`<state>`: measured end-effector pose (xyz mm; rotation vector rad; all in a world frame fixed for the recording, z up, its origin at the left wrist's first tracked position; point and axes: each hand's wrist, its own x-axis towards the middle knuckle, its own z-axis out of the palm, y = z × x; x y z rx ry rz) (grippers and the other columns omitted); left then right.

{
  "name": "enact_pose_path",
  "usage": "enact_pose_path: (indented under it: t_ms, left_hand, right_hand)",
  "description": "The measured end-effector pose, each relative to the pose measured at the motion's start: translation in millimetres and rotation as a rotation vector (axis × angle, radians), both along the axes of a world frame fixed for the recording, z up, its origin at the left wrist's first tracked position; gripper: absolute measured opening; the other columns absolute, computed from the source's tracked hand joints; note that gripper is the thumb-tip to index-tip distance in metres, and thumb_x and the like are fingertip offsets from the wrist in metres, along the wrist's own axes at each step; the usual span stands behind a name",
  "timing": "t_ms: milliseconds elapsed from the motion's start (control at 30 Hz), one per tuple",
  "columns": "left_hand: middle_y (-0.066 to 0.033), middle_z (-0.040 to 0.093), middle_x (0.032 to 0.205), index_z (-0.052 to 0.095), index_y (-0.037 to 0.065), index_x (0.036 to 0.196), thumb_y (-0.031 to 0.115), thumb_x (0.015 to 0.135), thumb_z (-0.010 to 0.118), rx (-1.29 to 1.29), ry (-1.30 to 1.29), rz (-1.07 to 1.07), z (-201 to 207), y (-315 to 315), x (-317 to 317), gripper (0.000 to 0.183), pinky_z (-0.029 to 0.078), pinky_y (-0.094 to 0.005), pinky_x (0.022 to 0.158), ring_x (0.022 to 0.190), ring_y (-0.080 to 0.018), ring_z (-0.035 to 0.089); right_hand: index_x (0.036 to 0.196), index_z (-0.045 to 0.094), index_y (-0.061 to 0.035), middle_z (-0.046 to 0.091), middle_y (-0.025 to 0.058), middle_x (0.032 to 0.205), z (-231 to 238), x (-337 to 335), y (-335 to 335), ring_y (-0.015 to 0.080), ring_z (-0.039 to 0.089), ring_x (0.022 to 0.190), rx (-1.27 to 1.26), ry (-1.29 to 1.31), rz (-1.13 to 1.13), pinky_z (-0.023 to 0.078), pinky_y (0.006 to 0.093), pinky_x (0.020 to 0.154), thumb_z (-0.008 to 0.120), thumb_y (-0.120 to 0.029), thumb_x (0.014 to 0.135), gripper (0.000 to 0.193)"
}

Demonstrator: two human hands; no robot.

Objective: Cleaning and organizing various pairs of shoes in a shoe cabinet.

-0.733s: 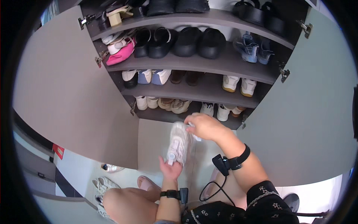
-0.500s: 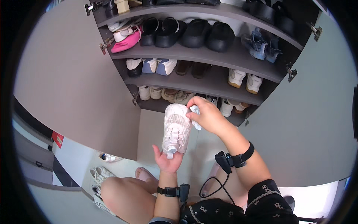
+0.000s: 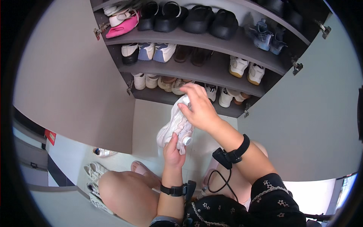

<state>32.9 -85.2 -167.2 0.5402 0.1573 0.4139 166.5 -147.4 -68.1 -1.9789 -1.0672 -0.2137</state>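
A pale pink-white sneaker (image 3: 174, 123) hangs in front of me above the floor, tipped on its side with the sole edge toward the left. My left hand (image 3: 174, 154) grips it at the heel end, thumb along the side. My right hand (image 3: 198, 108) is at the toe, its fingers curled over the upper. Between those fingers and the toe a bit of white tissue (image 3: 185, 99) shows; most of it is hidden under the hand.
An open shoe cabinet faces me, its shelves (image 3: 181, 71) holding several pairs, among them black clogs (image 3: 198, 19) and white sneakers (image 3: 239, 66). Its doors stand open at left (image 3: 68, 83) and right (image 3: 302, 125). More sneakers (image 3: 94, 171) lie on the floor beside my left knee.
The sneaker has rolled from upper-up onto its side, toe swung to the right. My right hand has moved from beside the toe onto it with the tissue. The view has tilted slightly downward.
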Motion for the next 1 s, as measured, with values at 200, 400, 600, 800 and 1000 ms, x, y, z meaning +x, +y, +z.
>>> enact_pose_path:
  t_ms: [200, 400, 600, 800, 1000]
  left_hand:
    - [-0.0145, 0.047, 0.133, 0.040, -0.006, 0.132, 0.012, 0.094, 0.048, 0.354, 0.161, 0.197, 17, 3, -11, 0.043, 0.036, -0.0352, 0.102, 0.121, -0.0236, 0.047]
    - [-0.0109, 0.051, 0.125, 0.045, -0.004, 0.129, 0.009, 0.092, 0.051, 0.650, 0.118, 0.240, 39, 3, -26, 0.040, 0.040, -0.0310, 0.094, 0.113, -0.0194, 0.049]
    - [-0.0095, 0.052, 0.123, 0.047, -0.004, 0.128, 0.007, 0.092, 0.049, 0.845, 0.141, 0.254, 45, 3, -29, 0.037, 0.040, -0.0298, 0.092, 0.110, -0.0181, 0.050]
    - [-0.0095, 0.052, 0.123, 0.048, -0.004, 0.127, 0.007, 0.093, 0.048, 1.005, 0.167, 0.385, 46, 3, -27, 0.036, 0.038, -0.0290, 0.094, 0.110, -0.0180, 0.049]
    - [-0.0170, 0.047, 0.131, 0.047, 0.000, 0.128, 0.014, 0.092, 0.050, 1.205, 0.244, 0.477, 0, -3, -21, 0.039, 0.026, -0.0405, 0.107, 0.124, -0.0296, 0.042]
  right_hand:
    - [0.128, 0.049, -0.0089, 0.042, 0.0168, 0.136, 4, 2, 2, 0.0356, 0.036, 0.128, -0.219, -0.380, -0.057, 0.025, 0.0455, 0.109, 0.058, -0.022, 0.086, 0.045]
    - [0.125, 0.051, -0.0076, 0.052, 0.0147, 0.105, 28, 8, -5, 0.0321, 0.054, 0.096, -0.150, -0.250, -0.199, 0.046, 0.0422, 0.080, 0.056, -0.026, 0.089, 0.041]
    - [0.108, 0.050, -0.0001, 0.054, 0.0163, 0.100, 42, -11, -1, 0.0314, 0.056, 0.087, 0.068, -0.070, -0.157, 0.046, 0.0359, 0.079, 0.070, -0.017, 0.081, 0.038]
    - [0.095, 0.057, -0.0012, 0.056, 0.0130, 0.100, 37, -30, 0, 0.0327, 0.055, 0.094, -0.023, -0.165, 0.011, 0.047, 0.0387, 0.078, 0.071, -0.011, 0.073, 0.028]
    - [0.091, 0.064, -0.0057, 0.060, 0.0087, 0.091, 26, -68, 3, 0.0282, 0.057, 0.087, -0.047, -0.290, 0.335, 0.050, 0.0358, 0.073, 0.067, 0.000, 0.068, 0.023]
